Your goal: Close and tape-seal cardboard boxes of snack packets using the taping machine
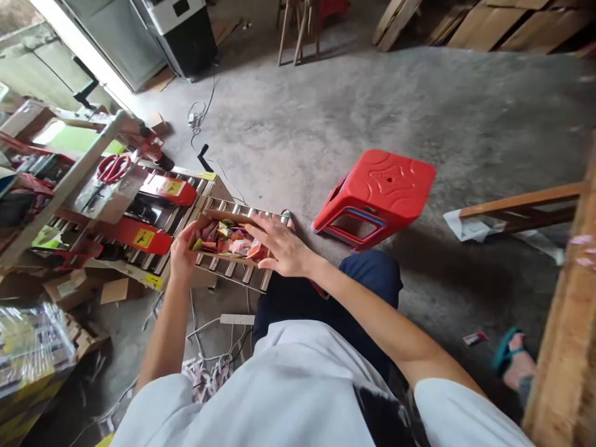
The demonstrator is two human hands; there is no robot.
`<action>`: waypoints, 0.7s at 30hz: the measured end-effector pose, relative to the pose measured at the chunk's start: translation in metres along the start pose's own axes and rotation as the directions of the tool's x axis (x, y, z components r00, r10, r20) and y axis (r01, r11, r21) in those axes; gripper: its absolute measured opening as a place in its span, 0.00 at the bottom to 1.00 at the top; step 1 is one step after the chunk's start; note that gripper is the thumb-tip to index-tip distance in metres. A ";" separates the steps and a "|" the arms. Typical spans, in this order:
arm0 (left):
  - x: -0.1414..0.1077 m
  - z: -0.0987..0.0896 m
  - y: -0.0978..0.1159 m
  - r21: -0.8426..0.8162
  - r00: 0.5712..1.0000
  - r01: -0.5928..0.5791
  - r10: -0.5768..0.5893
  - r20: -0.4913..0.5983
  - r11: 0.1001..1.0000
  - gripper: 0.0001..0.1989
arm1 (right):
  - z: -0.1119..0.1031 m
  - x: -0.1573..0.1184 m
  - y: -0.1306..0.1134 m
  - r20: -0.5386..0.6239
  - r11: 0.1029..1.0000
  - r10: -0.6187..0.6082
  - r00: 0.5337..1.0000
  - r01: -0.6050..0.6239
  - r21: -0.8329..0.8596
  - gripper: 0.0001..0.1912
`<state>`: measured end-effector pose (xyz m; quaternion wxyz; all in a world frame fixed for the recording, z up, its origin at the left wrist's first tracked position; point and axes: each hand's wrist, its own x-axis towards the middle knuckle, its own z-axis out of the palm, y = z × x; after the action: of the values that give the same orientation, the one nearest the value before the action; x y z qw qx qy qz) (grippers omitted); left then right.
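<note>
A small open cardboard box [218,253] rests on or just above the metal rollers of a conveyor [228,268]. It is filled with small colourful packets [237,241] in pink, orange, purple and yellow-green. My left hand [183,251] grips the box's left end, fingers wrapped around its side. Over the right end lies my right hand [284,245], its fingers stretched out and apart, reaching across the packets and the far edge. It hides that end of the box, so I cannot tell how firmly it touches.
Left of the box stands a carton-sealing machine [153,239] with red guides; red-handled scissors [114,169] lie on it. A red plastic stool [386,186] stands right of my legs. Cables and a power strip [237,319] lie below the conveyor. Another person's sandalled foot [516,360] is at right.
</note>
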<state>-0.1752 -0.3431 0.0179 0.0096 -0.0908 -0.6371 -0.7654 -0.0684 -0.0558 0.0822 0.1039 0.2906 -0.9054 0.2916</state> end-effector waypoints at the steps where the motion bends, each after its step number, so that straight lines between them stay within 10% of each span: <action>1: -0.003 -0.004 0.008 0.046 0.997 -0.053 0.050 0.065 0.998 0.31 | 0.009 0.005 -0.004 0.006 1.000 0.004 1.000 -0.004 0.031 0.35; 5: -0.003 -0.006 0.035 0.335 0.906 -0.207 0.051 0.420 0.919 0.35 | 0.045 0.042 0.011 0.309 0.911 -0.033 0.951 -0.098 0.400 0.22; 9: 0.024 -0.003 0.039 0.547 0.824 -0.296 -0.080 0.561 0.783 0.34 | 0.062 0.069 0.036 0.385 0.696 -0.025 0.922 -0.261 0.670 0.35; 12: 0.045 0.007 0.028 0.639 0.839 -0.340 -0.084 0.537 0.690 0.24 | 0.054 0.064 0.035 0.130 0.742 0.144 0.981 -0.194 0.641 0.35; 16: 0.042 0.024 0.013 0.785 0.897 -0.369 -0.032 0.441 0.497 0.19 | 0.039 0.043 0.018 -0.292 0.934 0.308 0.905 -0.230 0.274 0.25; 21: -0.005 0.047 0.007 0.928 0.950 -0.221 0.280 0.137 0.299 0.33 | 0.060 0.019 0.000 0.031 0.978 0.194 0.981 -0.191 -0.079 0.46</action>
<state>-0.1630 -0.2994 0.0323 0.1949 -0.1473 -0.9361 -0.2532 -0.0847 -0.1003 0.0409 0.0689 0.2031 -0.9415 0.2601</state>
